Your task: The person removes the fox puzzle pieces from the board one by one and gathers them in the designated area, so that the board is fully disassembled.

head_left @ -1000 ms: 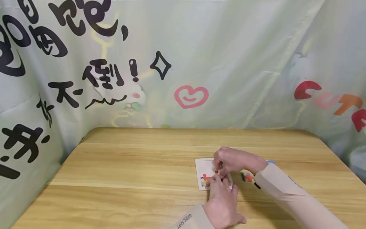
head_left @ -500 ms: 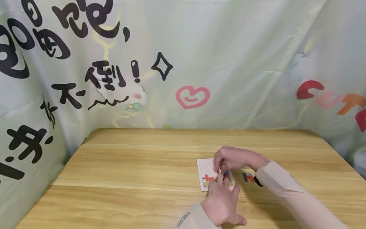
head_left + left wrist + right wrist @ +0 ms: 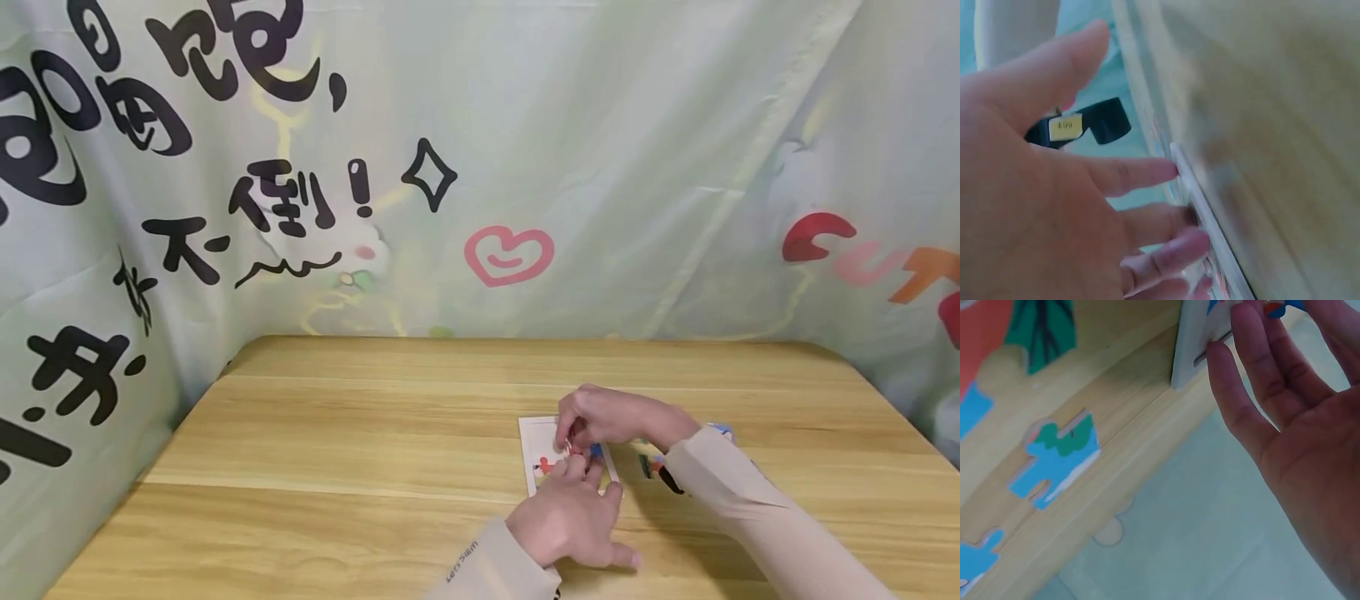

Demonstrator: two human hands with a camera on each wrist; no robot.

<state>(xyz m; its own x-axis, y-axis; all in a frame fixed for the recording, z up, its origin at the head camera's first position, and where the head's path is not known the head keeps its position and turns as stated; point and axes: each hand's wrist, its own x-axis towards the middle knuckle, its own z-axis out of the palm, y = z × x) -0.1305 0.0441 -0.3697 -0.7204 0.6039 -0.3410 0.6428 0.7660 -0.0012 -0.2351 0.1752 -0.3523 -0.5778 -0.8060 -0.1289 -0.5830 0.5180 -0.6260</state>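
A white-framed jigsaw board [image 3: 534, 433] lies on the table with several colored pieces set in its lower part. Over its near side, my left hand [image 3: 566, 521] rests with fairly straight fingers and the thumb spread away; in the left wrist view, fingertips [image 3: 1166, 167] touch the board's edge [image 3: 1216, 228]. My right hand [image 3: 611, 415] reaches over from the right and pinches a small jigsaw piece [image 3: 1276, 309], blue and orange in the right wrist view. Fingers hide much of this piece and the middle of the board.
Loose jigsaw pieces lie right of the board, partly behind the right forearm: a blue-green one [image 3: 1063, 456], a blue one [image 3: 977, 559] and a green one [image 3: 1047, 334]. A black strap [image 3: 1107, 120] circles the right wrist. A printed curtain [image 3: 600, 167] hangs behind the wooden table [image 3: 337, 442].
My left hand has shifted slightly forward and left, its fingers still on the board. The right hand stays over the board, its fingertips moving slightly left with the piece.
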